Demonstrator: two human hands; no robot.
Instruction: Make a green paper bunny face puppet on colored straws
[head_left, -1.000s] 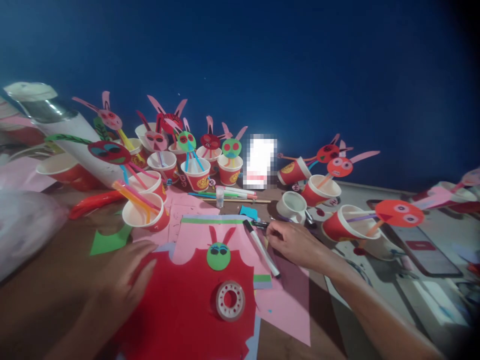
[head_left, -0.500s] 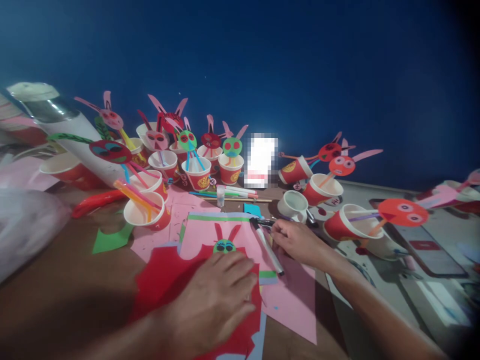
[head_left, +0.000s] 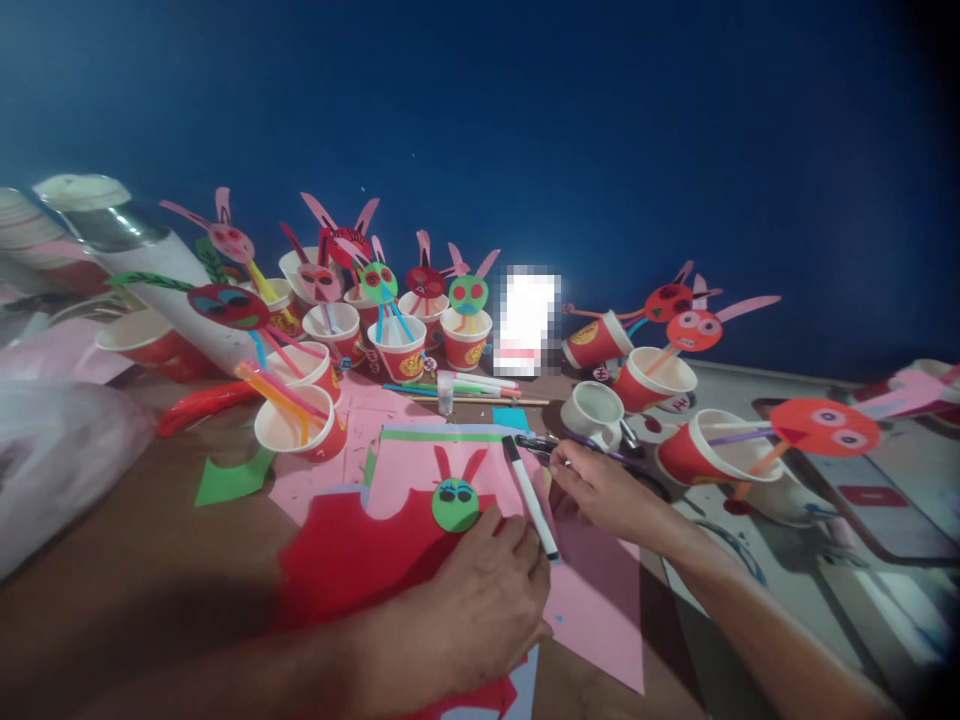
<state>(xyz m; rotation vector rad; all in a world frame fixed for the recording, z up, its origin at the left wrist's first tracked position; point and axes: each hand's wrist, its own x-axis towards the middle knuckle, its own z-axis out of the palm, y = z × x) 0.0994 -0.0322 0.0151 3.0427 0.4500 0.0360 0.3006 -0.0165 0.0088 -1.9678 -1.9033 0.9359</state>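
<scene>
My left hand (head_left: 491, 590) rests over the red paper (head_left: 345, 540), its fingers bent together and their tips hidden from me. Just above its knuckles lies a round green paper face (head_left: 455, 507) with blue-lidded eyes and two red ears. Close to those fingers, a white marker with black ends (head_left: 534, 500) lies on pink paper (head_left: 397, 465). My right hand (head_left: 600, 490) is low at the pink sheet's right side, fingers drawn together. Dark slim items (head_left: 531, 443) lie at its fingertips; whether it grips one is unclear.
Paper cups with straw-mounted faces, such as the green-faced cup (head_left: 465, 335), line the back by the blue wall (head_left: 480, 130). A white mug (head_left: 592, 412) stands behind my right hand. Markers (head_left: 472, 385) lie near a small clear vial (head_left: 445, 393). A phone (head_left: 885, 500) is at right.
My left hand has slid right and curled its fingers, uncovering the green face. My right hand has barely moved. The view has shifted slightly.
</scene>
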